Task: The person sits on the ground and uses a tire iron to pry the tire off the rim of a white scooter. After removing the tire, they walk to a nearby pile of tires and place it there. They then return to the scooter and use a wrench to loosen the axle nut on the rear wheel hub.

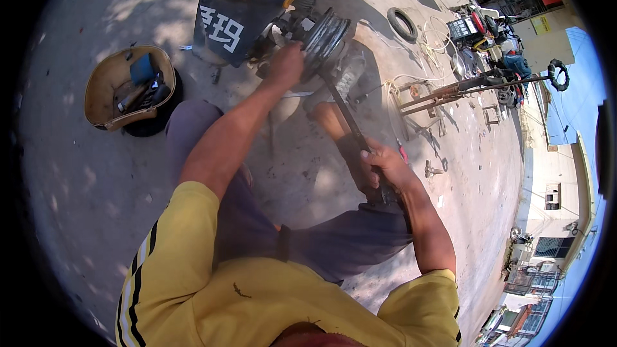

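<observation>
In front of me a bare metal wheel rim (pixel 326 35) sits at the rear of a vehicle with a dark mudguard (pixel 222 22). My left hand (pixel 287 64) is closed against the near left side of the rim, and what its fingers grip is hidden. A long dark flat bar (pixel 347 112) slants from the underside of the rim down toward my right knee. My right hand (pixel 387 166) is closed round the bar's lower part, thumb on top. Its near end lies by my leg. My shoe (pixel 348 77) is just beyond the bar.
To the left, a tan bucket-like container (pixel 96 99) holds hand tools and a blue item. A loose tyre (pixel 402 24) and a pale hose (pixel 411 78) lie on the ground at far right. Long rusty metal bars (pixel 450 95) stick out there, near a cluttered heap of equipment (pixel 479 29).
</observation>
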{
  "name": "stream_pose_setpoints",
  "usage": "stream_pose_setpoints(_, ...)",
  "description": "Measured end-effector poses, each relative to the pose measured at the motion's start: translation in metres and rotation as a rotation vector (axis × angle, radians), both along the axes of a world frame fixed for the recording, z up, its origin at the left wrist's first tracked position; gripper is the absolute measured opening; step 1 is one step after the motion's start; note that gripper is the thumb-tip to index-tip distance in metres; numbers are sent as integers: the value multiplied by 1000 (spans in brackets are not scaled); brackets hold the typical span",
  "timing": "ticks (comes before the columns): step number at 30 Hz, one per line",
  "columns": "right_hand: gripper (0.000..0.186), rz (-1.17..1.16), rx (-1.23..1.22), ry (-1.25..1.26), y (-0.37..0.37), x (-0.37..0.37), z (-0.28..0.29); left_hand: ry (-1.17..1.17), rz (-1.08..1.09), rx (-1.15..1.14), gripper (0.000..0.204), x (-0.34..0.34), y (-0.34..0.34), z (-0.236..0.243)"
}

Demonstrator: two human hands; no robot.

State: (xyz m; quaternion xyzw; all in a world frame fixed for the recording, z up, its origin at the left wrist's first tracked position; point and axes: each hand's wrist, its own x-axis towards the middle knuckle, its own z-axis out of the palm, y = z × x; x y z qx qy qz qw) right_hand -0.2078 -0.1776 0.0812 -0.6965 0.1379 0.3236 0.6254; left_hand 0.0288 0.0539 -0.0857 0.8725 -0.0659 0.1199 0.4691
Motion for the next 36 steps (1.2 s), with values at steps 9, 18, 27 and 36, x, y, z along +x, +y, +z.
stream_pose_setpoints(9,53,-8,-106,-104,-20,3,-14,-3,-26,15,37,-9,-2,10)
stream_pose_setpoints(18,50,-269,121,-61,77,-9,5,-51,19,1,36,-8,-2,0)
stream_pose_setpoints(27,42,-398,290,-34,89,-31,-34,-95,7,-17,35,-5,-2,-12)
stream_pose_setpoints(36,39,-432,287,-57,102,-33,-30,40,-18,33,35,-13,2,2)
